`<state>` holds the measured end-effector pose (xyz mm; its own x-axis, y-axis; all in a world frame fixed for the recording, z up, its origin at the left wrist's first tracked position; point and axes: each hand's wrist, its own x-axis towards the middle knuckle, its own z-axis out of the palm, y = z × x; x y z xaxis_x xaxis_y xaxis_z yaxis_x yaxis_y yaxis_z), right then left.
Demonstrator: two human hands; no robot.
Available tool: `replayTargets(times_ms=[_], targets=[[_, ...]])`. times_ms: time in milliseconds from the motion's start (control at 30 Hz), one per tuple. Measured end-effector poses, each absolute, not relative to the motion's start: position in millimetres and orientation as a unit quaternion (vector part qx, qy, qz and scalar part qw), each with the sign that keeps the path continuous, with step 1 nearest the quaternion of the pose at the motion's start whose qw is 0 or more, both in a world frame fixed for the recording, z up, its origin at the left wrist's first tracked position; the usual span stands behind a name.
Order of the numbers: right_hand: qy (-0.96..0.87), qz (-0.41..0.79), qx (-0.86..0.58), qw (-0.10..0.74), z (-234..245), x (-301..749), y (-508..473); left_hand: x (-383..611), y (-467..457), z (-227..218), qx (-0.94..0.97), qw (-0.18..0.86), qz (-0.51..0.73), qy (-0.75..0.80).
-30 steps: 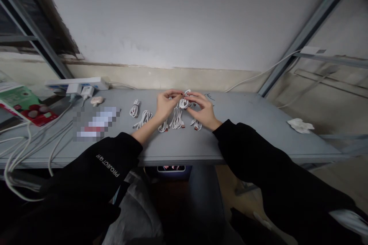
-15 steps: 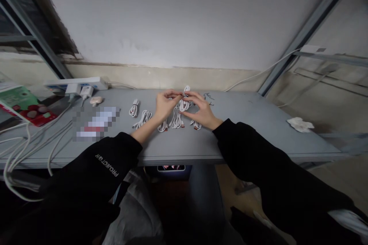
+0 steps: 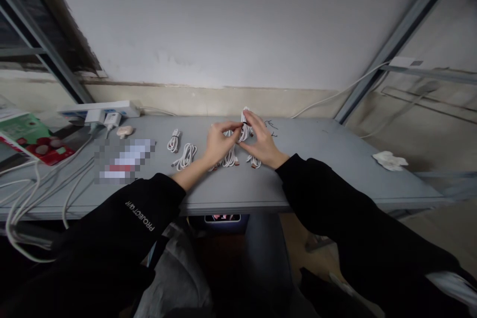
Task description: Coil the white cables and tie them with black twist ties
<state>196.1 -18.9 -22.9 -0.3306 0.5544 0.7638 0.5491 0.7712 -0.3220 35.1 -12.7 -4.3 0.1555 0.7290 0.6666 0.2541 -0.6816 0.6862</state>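
Coiled cables [image 3: 186, 157] lie beside the left hand [image 3: 219, 144].

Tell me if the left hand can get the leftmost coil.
Probably yes: the left hand, pinching the upright cable bundle, lies near, only grey tabletop separating it from the leftmost coil.

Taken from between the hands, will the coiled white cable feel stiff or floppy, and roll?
The coiled white cable is probably light and floppy, since its thin cord bends into narrow loops. It probably would not roll: similar coils lie flat on the grey table.
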Motion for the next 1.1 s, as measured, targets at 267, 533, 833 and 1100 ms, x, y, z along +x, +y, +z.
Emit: replayTargets(times_ms=[267, 533, 833, 1100], targets=[[-0.811, -0.019, -0.330, 0.482, -26.3, 195.6, -14.5, 41.1, -18.2, -7.8, 0.708, 0.266, 0.565, 0.330], [-0.842, 0.002, -0.310, 0.442, -21.4, 193.7, -20.9, 41.7, 0.2, -15.4, 0.629, 0.399, 0.581, 0.327], [-0.799, -0.023, -0.374, 0.471, -26.7, 197.2, -14.9, -6.6, 48.6, -7.3, 0.560, 0.305, 0.580, 0.507], [-0.761, -0.011, -0.414, 0.500, -34.9, 199.2, -6.5, -58.1, 71.1, -14.9, 0.585, 0.205, 0.407, 0.671]])
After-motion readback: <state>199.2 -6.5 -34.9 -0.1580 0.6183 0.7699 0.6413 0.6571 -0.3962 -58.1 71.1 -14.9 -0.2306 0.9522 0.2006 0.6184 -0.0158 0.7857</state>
